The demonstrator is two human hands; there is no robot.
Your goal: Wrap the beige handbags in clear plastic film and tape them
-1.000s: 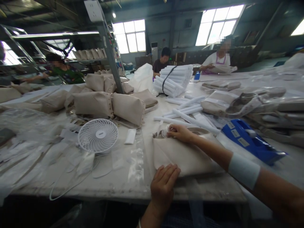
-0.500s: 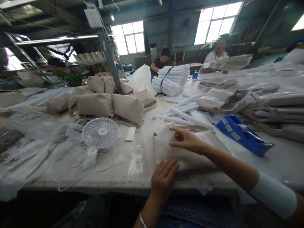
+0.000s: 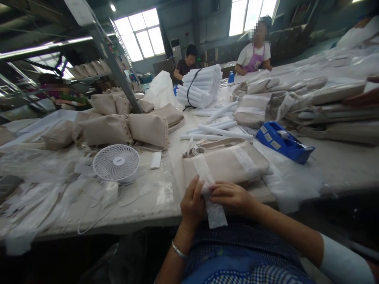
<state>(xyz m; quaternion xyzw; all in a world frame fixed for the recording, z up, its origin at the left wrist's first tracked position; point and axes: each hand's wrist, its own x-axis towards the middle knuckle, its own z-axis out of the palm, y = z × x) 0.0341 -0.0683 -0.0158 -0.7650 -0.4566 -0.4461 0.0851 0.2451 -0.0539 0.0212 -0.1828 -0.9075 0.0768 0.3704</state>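
A beige handbag (image 3: pixel 222 161) lies flat at the table's front edge, its strap curled up at the back left corner. Over its left part runs a thin white wrapping strip (image 3: pixel 217 215), whose loose end hangs down past the front edge. My left hand (image 3: pixel 192 203) has its fingers closed on the strip's left side. From the right, my right hand (image 3: pixel 233 197) grips the same strip with bent fingers, close to the left fingertips. Another white band (image 3: pixel 245 159) crosses the right part of the bag. The undersides of both hands' fingers are partly hidden.
A blue tape dispenser (image 3: pixel 282 142) stands right of the bag, and a white fan (image 3: pixel 116 162) to the left. Behind lie white rolls (image 3: pixel 204 88), some bundled with a black band. Beige bags (image 3: pixel 148 128) are piled at the left. Several people work farther back.
My right hand has come down from above the bag to its front edge. The white strip now lies over the bag and hangs down in front. The view has shifted.
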